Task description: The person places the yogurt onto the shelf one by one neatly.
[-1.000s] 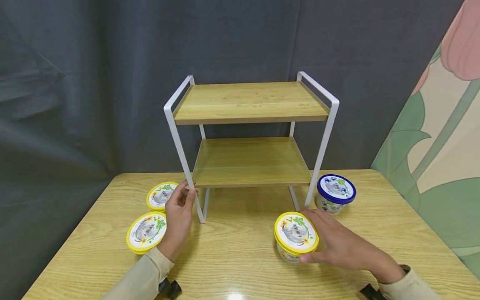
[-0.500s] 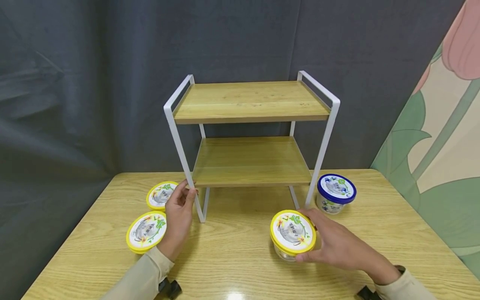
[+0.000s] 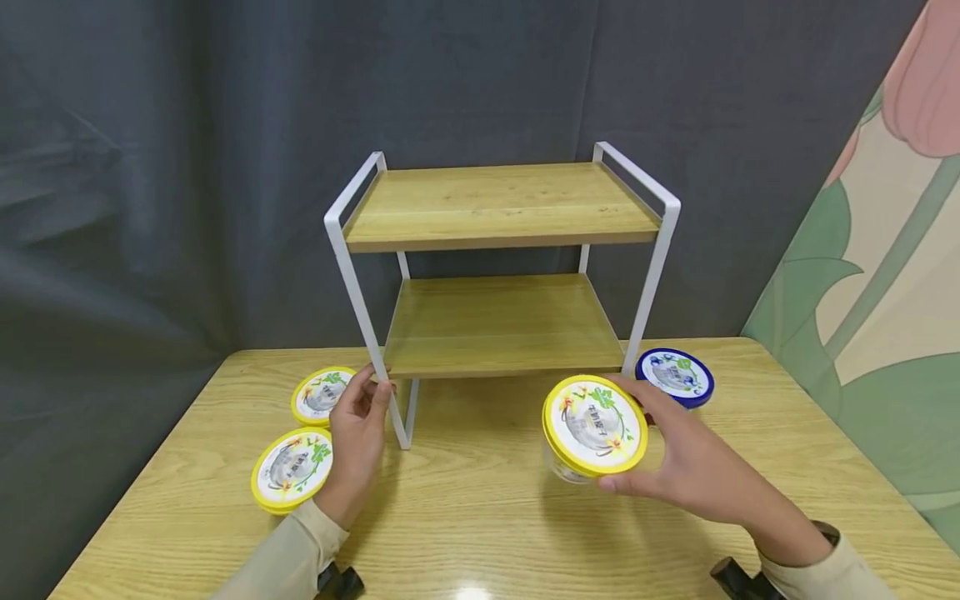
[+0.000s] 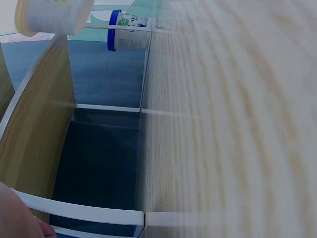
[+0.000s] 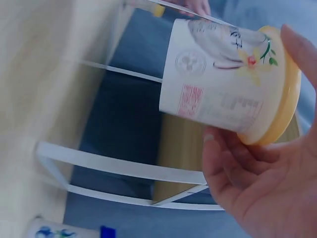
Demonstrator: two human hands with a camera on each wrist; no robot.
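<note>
My right hand (image 3: 690,458) grips a round tub with a yellow lid (image 3: 595,425), its thumb at the near side and fingers round the far side. In the right wrist view the tub's white printed wall (image 5: 213,74) hangs clear of the table. My left hand (image 3: 363,442) pinches the front left leg of a two-tier shelf rack (image 3: 502,204), near the lower board. Beside that hand stand two more yellow-lidded tubs, one nearer (image 3: 292,469) and one farther (image 3: 318,395), the farther partly hidden by the hand. A blue-lidded tub (image 3: 675,375) is behind the right hand, partly covered.
The rack's lower board (image 3: 502,325) lies above the wooden table (image 3: 465,500), between white metal legs (image 3: 651,283). A dark curtain (image 3: 480,75) hangs behind the rack. At the right is a wall panel painted with flowers (image 3: 885,317).
My right hand has lifted the yellow-lidded tub off the table, up and toward the rack, so it now partly covers the blue-lidded tub. My left hand stays on the rack leg.
</note>
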